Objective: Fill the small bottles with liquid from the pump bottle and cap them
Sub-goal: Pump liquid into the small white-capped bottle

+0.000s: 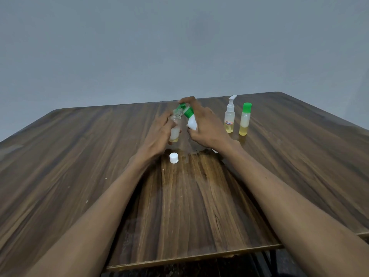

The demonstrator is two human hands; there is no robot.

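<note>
Tilting between both hands (203, 126), two bottles (174, 127) meet mouth-to-mouth.

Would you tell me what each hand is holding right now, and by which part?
The left hand grips the uncapped small bottle by its body; the right hand holds the tilted green-capped white bottle around its body.

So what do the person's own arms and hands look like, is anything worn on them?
Both forearms are bare right up to the bottom edge of the picture: no sleeves, gloves, watch or bracelets show. The left hand and the right hand are bare too, and no rings can be seen. Fingertips are partly hidden.
</note>
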